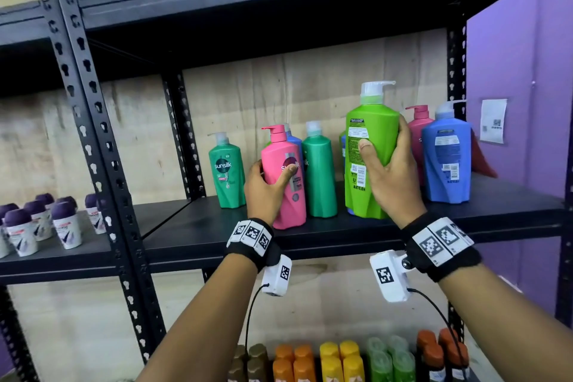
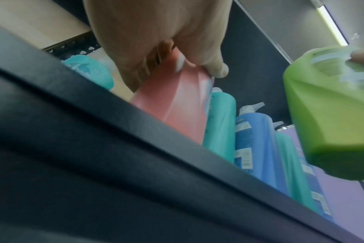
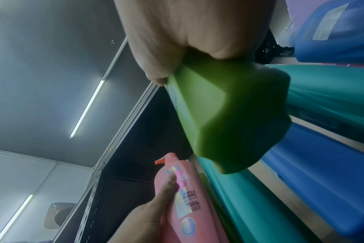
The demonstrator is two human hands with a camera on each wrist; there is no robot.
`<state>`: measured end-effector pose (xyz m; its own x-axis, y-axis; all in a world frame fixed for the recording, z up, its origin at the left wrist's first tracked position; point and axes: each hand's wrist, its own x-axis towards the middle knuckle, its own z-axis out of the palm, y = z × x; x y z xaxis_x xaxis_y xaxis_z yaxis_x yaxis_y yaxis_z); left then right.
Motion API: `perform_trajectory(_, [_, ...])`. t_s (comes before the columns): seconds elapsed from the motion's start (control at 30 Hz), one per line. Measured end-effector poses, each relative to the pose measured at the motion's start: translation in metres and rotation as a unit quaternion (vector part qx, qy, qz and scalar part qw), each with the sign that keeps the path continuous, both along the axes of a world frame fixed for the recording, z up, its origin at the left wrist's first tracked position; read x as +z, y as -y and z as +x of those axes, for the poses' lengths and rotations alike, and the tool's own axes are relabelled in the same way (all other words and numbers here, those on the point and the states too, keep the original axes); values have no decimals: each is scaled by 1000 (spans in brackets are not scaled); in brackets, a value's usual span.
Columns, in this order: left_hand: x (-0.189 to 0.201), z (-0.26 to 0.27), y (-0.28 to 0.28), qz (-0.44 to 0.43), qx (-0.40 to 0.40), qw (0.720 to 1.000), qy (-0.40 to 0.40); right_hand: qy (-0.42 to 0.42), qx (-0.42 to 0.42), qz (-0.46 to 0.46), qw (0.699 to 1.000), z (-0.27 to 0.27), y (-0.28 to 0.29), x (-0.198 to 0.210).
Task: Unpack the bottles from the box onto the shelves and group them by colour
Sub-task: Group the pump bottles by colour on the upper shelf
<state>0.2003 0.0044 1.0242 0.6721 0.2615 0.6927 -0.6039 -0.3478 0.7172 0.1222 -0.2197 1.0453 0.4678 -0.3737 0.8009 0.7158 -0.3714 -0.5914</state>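
My left hand grips a pink pump bottle that stands near the front of the black shelf; the same pink bottle shows under the palm in the left wrist view. My right hand grips a lime-green pump bottle, lifted a little off the shelf; its base hangs free in the right wrist view. Behind them stand two teal-green bottles, a blue bottle and a second pink one. The box is out of view.
The left bay holds several small purple-capped white bottles. The shelf below carries rows of brown, orange, yellow, green and red-capped bottles. A purple wall closes the right side. Bare shelf lies left of the teal bottle.
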Motion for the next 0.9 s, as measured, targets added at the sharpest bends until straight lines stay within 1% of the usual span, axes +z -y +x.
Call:
perform_trajectory(0.1, [-4, -12, 5, -2, 87, 996, 35, 7, -4, -3, 1000, -1, -2, -1])
perform_trajectory(0.17, [-3, -23, 10, 5, 148, 986, 82, 8, -7, -4, 1000, -1, -2, 0])
perform_trajectory(0.23, [2, -34, 18, 29, 173, 977, 123, 11, -9, -5, 1000, -2, -1, 1])
perform_trajectory(0.33, [17, -42, 35, 111, 131, 978, 121, 18, -12, -7, 1000, -5, 2, 2])
perform_trajectory(0.4, [28, -44, 49, 175, 107, 972, 112, 27, -24, -11, 999, -8, 4, 3])
perform_trajectory(0.5, [42, -43, 70, 226, 97, 966, 77, 21, -35, -17, 999, -12, 10, 3])
perform_trajectory(0.67, [59, -29, 99, 277, 74, 958, -2, 11, -30, -14, 999, -19, 21, -1])
perform_trajectory(0.73, [64, -23, 105, 283, 65, 957, -30, 8, -30, -10, 999, -20, 25, -4])
perform_trajectory(0.83, [67, -17, 111, 286, 74, 953, -64, 0, -28, -7, 1000, -21, 32, -8])
perform_trajectory(0.9, [68, -17, 114, 287, 76, 952, -75, -5, -22, -6, 1000, -21, 36, -10])
